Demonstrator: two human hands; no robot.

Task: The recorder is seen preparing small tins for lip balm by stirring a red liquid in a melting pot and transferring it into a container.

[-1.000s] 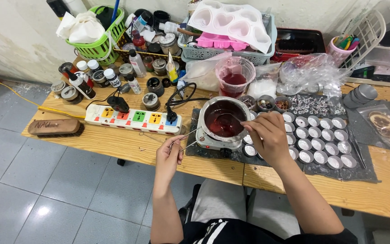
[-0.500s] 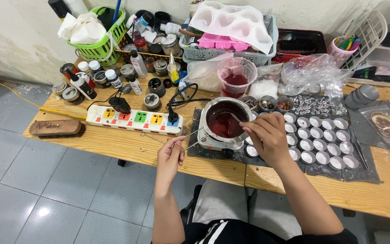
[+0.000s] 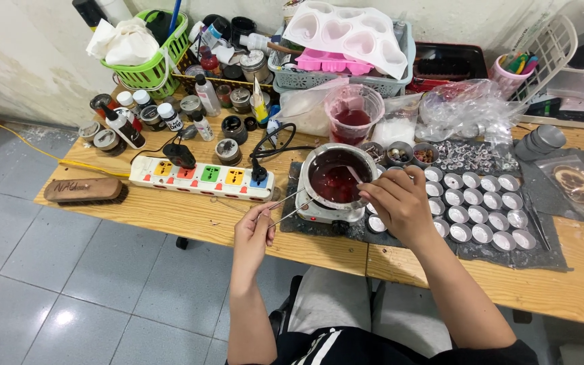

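Hands at the pot of red wax

The left hand [image 3: 251, 233] pinches the wire handle [image 3: 285, 206] to keep the pot [image 3: 332, 179] steady; the right hand [image 3: 397, 203] curls around a spoon [image 3: 354, 172] dipped inside.

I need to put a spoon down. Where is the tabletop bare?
Bare wood lies along the front edge between the brush and the black mat, below the power strip, and at the right front corner. The back half, with bottles and baskets, is crowded.
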